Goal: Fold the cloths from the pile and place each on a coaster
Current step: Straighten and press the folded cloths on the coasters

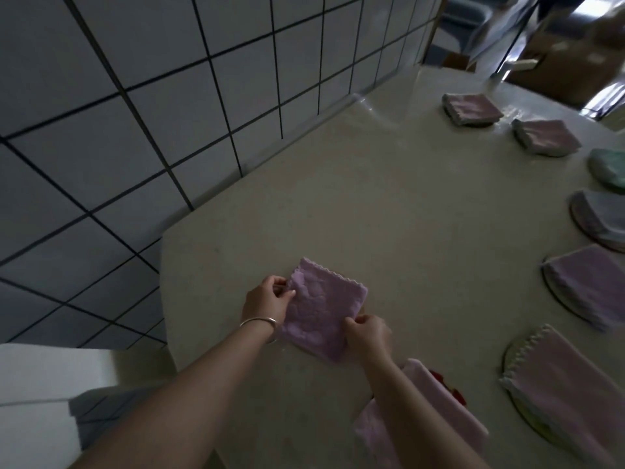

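A folded lilac cloth (321,309) lies on the beige table near its left front corner. My left hand (267,299) pinches its left edge, with a bracelet on that wrist. My right hand (367,333) grips its near right corner. Under my right forearm lies the pile of pink cloths (436,414). Along the right side, folded cloths sit on round coasters: a pink one (568,387), a lilac one (585,282), a grey one (598,214) and a green one (608,167).
Two more folded pink cloths (471,108) (544,137) lie at the far right of the table (372,204). A tiled wall (135,113) runs along the table's left edge. A grey cloth (98,411) hangs off the low left side.
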